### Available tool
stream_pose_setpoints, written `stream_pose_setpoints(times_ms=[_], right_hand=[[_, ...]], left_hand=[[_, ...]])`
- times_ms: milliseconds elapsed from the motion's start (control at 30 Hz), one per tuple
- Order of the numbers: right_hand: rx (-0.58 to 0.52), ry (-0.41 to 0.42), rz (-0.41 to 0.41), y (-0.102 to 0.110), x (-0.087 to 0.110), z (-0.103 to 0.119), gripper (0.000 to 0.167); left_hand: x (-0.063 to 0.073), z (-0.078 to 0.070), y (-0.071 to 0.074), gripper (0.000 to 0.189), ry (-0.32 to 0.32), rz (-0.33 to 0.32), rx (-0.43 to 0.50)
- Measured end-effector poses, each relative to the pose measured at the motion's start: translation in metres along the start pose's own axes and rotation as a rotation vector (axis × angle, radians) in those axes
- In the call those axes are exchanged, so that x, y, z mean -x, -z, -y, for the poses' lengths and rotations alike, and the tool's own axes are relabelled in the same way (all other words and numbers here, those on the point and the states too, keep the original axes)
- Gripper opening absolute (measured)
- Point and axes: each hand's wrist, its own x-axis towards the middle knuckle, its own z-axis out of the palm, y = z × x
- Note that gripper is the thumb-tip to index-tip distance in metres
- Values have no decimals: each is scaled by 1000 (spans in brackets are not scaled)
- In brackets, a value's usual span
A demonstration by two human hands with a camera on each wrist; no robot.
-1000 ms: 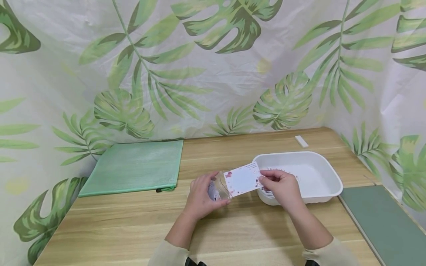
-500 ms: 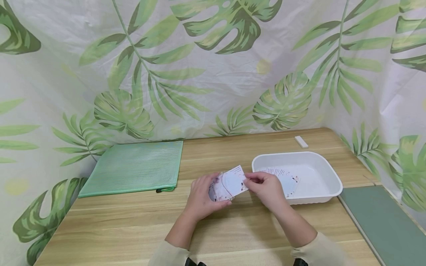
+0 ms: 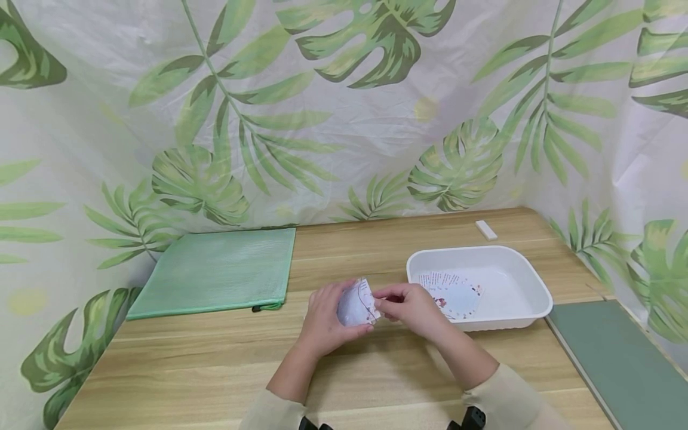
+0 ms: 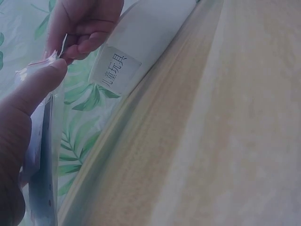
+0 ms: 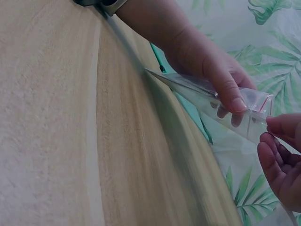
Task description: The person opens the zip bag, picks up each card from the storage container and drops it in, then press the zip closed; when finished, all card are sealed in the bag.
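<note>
My left hand [image 3: 325, 319] grips a clear zip bag [image 5: 256, 101] from its side, thumb in front, above the middle of the table. A printed card [image 3: 361, 301] with small red and dark figures lies mostly inside the bag, its right end at the bag's mouth. At that end, thumb and fingers of my right hand [image 3: 411, 310] pinch the card's edge. The right wrist view shows those fingertips beside the red seal line. In the left wrist view, the left thumb [image 4: 44, 82] presses the bag near its mouth, with dark flat layers inside.
On the right stands a white plastic tray [image 3: 529, 272] with printed cards [image 3: 454, 295] in it; its side bears a label [image 4: 116, 69]. A green mesh zip pouch [image 3: 220, 269] lies back left. A small white block [image 3: 486, 230] and a grey-green board [image 3: 623, 358] are at right.
My right hand has moved left, pushing the card from mostly outside to mostly inside the bag. Cards in the tray have come into view. My left hand stays in place.
</note>
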Motion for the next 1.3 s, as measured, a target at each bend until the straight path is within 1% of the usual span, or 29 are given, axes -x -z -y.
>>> stream_pose_setpoints(times_ms=[233, 300, 467, 600, 667, 767, 833, 900, 967, 1067, 1167, 1233, 1300], right_hand=[[139, 42, 14, -8, -8, -1, 23], [165, 36, 19, -9, -9, 0, 22], [175, 12, 47, -12, -14, -1, 21], [171, 32, 75, -14, -17, -3, 22], [176, 34, 74, -14, -17, -3, 23], [175, 16, 59, -9, -15, 1, 25], [174, 4, 42, 0, -13, 4, 28], [171, 7, 24, 13, -12, 6, 31], [184, 14, -5, 30, -12, 4, 33], [213, -16, -56, 59, -15, -3, 35], [264, -85, -93, 88, -20, -17, 38], [309, -132, -102, 105, -23, -27, 41], [344, -199, -97, 118, -25, -35, 44]], left_hand=[[0, 1, -1, 86, -19, -10, -1], [0, 1, -1, 86, -20, -9, 0], [0, -1, -1, 86, -25, -4, 2], [1, -2, -1, 85, -34, -1, 17], [1, -3, -1, 84, -36, 0, 23], [1, -3, -1, 85, -27, 3, 24], [0, -3, -1, 86, -14, 11, 24], [0, -2, -1, 87, 0, 18, 29], [0, -1, -1, 88, 12, 23, 33], [-1, -1, -1, 88, 23, 23, 38], [-1, 0, -1, 88, 29, 25, 39], [-1, -1, -1, 88, 31, 27, 43], [0, 0, -1, 88, 33, 31, 45]])
